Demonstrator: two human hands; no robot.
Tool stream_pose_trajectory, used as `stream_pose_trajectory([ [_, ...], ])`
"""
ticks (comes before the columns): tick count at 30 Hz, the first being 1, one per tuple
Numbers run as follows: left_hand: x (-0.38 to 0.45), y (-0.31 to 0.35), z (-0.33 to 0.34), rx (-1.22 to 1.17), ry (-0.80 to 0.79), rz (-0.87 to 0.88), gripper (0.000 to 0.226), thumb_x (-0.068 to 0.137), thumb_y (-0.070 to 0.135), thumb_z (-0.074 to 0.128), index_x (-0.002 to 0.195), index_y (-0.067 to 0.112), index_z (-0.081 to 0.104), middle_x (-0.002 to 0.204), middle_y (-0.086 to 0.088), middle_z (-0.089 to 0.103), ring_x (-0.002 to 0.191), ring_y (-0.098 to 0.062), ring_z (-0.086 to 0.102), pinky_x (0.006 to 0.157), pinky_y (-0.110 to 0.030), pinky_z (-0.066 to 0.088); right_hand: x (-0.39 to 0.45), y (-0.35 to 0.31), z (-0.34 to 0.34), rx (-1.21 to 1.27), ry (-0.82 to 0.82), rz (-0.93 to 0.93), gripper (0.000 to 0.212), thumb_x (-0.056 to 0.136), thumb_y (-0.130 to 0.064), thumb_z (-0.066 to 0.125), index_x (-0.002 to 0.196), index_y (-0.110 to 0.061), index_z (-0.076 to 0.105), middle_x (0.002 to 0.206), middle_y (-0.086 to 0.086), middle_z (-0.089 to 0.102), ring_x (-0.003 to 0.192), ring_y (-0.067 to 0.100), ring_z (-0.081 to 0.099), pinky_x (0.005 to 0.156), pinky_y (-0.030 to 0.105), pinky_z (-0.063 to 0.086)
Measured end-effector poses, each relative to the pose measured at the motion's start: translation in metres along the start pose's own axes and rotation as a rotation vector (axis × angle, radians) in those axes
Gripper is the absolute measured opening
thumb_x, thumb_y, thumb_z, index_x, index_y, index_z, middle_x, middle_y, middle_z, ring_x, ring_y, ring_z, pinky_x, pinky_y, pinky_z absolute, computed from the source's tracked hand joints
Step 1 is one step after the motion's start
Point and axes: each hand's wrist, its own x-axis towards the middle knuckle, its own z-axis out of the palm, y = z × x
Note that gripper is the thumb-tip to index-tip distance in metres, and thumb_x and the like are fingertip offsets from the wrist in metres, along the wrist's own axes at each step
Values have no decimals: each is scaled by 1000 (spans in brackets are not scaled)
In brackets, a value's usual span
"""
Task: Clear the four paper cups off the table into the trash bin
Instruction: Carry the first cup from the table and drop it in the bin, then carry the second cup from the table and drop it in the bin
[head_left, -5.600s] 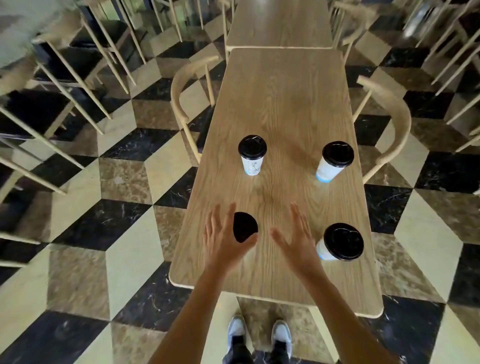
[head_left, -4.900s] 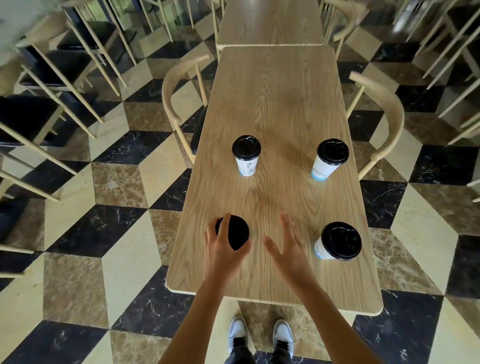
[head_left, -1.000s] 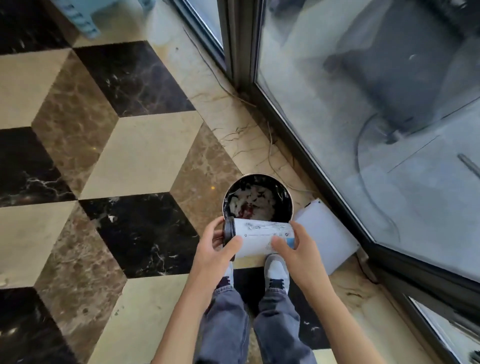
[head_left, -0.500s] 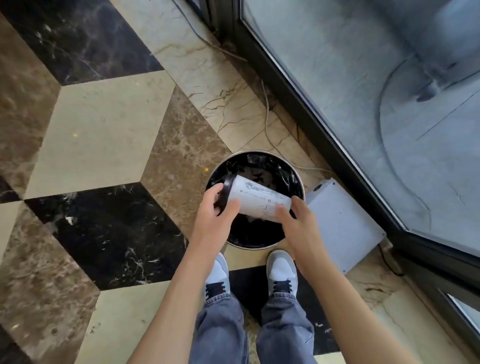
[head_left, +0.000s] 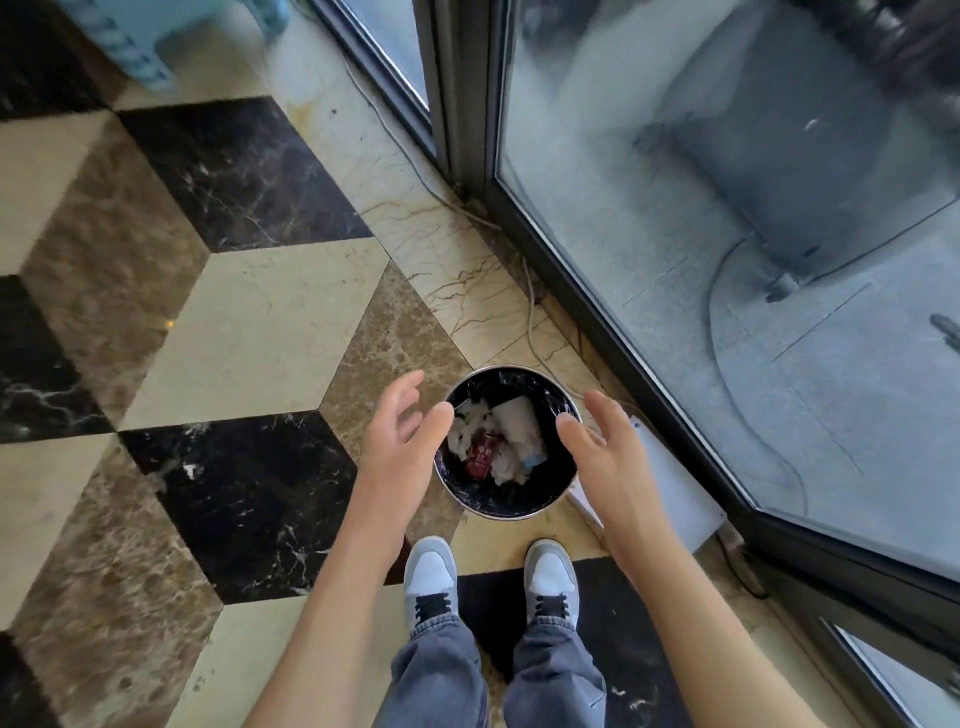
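Your left hand (head_left: 402, 434) and right hand (head_left: 602, 441) hover spread and empty over the trash bin (head_left: 506, 512), where one white paper cup (head_left: 519, 431) lies among the rubbish, so judging by this, other cups likely remain out of view.

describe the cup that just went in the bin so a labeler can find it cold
Start at the round black-lined trash bin on the floor by the glass door, between the two open hands. Inside lies the paper cup, a white cylinder on its side, smooth beside crumpled tissue and a red packet.
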Motion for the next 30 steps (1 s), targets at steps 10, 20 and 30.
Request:
stream_pose_trajectory([
  [10,-179,213,-59,-37,39,432,54,99,38,60,149,39,40,157,10,41,143,-9,39,107,-27,36,-176,-228,-72,-116,15,-497,67,92,-46,58,151,-27,32,156,-9,37,142,12,37,116,44,33],
  [20,-365,382,-138,-130,107,895,60,82,59,60,138,57,39,157,11,39,144,-4,37,118,-36,33,-375,-404,-146,-27,81,-932,73,91,-51,57,154,-33,24,158,-14,29,145,8,29,119,41,29],
  [30,-434,440,-203,-156,218,1053,72,75,62,57,142,48,36,151,13,41,142,-10,40,114,-30,33,-435,-456,-137,44,87,-1102,75,89,-50,60,153,-34,25,146,-25,31,137,-3,28,114,29,28],
])
